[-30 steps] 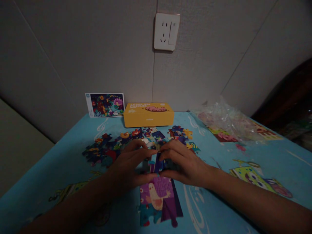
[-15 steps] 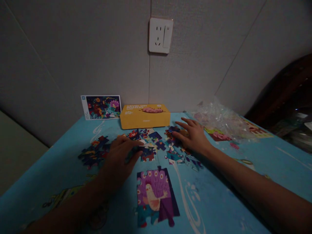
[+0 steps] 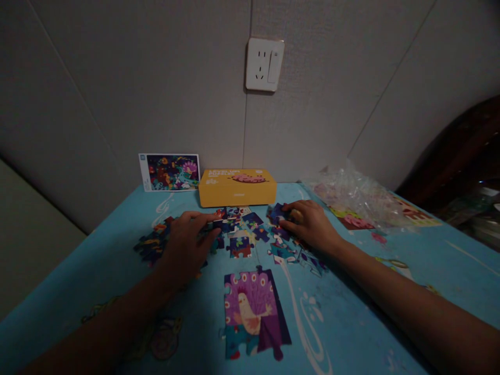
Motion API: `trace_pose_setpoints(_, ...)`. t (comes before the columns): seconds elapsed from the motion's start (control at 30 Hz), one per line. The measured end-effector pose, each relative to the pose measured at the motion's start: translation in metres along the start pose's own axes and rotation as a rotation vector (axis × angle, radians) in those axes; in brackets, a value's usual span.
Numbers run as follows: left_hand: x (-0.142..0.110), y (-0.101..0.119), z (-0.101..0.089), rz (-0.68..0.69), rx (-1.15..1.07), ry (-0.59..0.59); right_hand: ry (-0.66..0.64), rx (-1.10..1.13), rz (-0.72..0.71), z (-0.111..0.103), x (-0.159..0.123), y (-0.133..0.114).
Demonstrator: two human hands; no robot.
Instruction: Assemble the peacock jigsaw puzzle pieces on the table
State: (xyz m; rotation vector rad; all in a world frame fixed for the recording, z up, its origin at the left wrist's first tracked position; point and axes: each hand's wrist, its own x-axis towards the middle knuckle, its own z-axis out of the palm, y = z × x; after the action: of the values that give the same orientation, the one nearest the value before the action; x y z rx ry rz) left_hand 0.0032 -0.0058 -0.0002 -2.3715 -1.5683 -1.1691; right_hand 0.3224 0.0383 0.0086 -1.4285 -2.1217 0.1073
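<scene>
Near the middle of the tabletop, my left hand [image 3: 191, 237] has its thumb and index finger closed on the edge of a dark puzzle piece [image 3: 227, 225]. My right hand [image 3: 308, 221] pinches a dark blue puzzle piece [image 3: 277, 212] at the right side of the loose pile. Between the hands lie several loose pieces, among them a piece with a green plant [image 3: 240, 247]. More dark pieces [image 3: 152, 244] are heaped left of my left hand, partly hidden by it. Closer to me sits a joined section with a purple peacock [image 3: 252, 312].
A yellow puzzle box [image 3: 237, 194] stands against the wall, beside a propped picture card [image 3: 172, 173]. Crumpled clear plastic [image 3: 355, 195] covers picture sheets at the right. A blue patterned cloth [image 3: 336, 307] covers the table. A socket [image 3: 264, 65] is on the wall.
My right hand has gone from spread fingers to a pinch on a dark blue piece. My left hand has drawn slightly back, uncovering the plant piece. The view has shifted slightly.
</scene>
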Motion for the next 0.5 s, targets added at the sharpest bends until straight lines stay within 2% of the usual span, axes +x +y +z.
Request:
trace_pose_setpoints(0.17, -0.001, 0.001, 0.000, 0.080, -0.005, -0.025, 0.067, 0.368, 0.044, 0.001, -0.004, -0.009)
trace_pose_setpoints(0.27, -0.003, 0.005, 0.000, 0.135, -0.016, -0.022, 0.139, 0.543, 0.014, 0.005, -0.012, -0.021)
trace_pose_setpoints(0.33, -0.005, 0.010, 0.001, 0.206, -0.055, -0.035, 0.160, 0.577, -0.079, 0.007, -0.021, -0.035)
trace_pose_setpoints(0.47, -0.010, 0.019, 0.005, 0.371, -0.170, -0.112, 0.140, 0.455, -0.439, 0.007, -0.037, -0.064)
trace_pose_setpoints(0.5, -0.011, 0.020, 0.006, 0.395, -0.189, -0.134, 0.094, 0.416, -0.516, 0.007, -0.038, -0.069)
